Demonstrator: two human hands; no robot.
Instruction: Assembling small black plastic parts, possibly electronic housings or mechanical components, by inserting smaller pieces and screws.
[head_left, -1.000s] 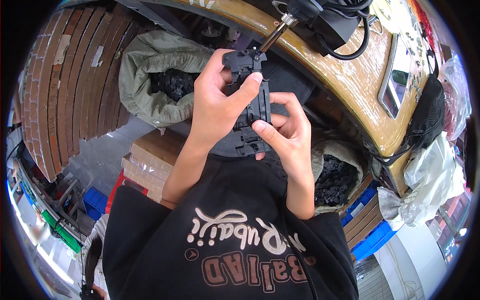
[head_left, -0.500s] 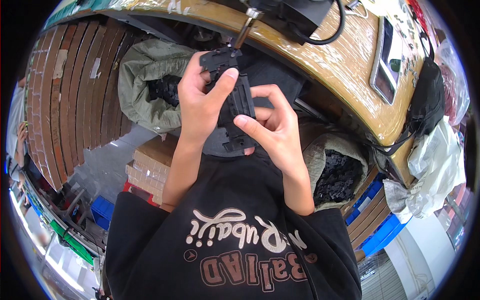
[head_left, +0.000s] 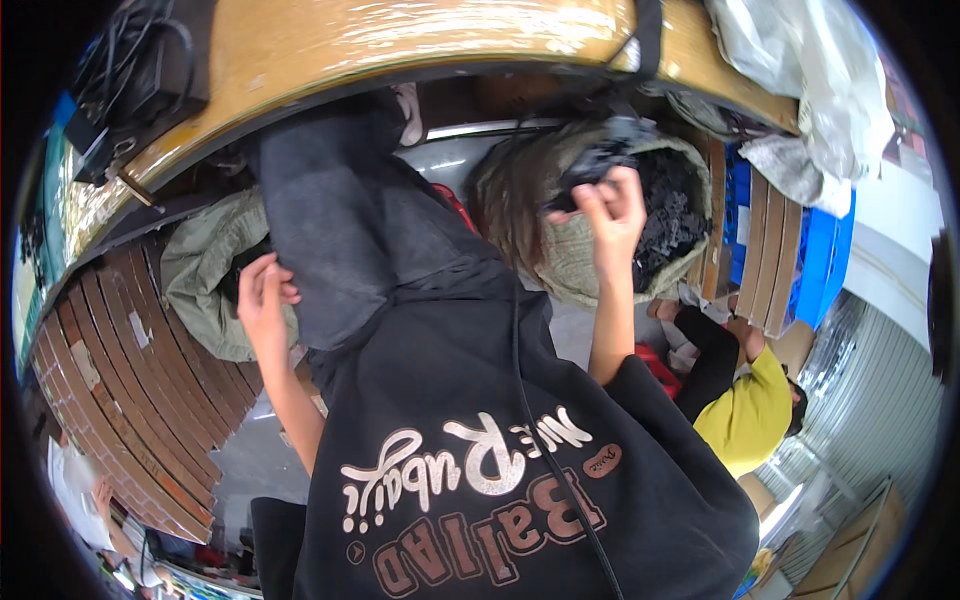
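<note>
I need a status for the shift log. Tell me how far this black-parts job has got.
Done: cannot be told; no finished pile shows. In hand: the right hand holds a black part over the open sack of black parts on the right. The left hand, fingers apparently empty, reaches to the green sack on the left. Left: the right sack looks well filled with parts.
</note>
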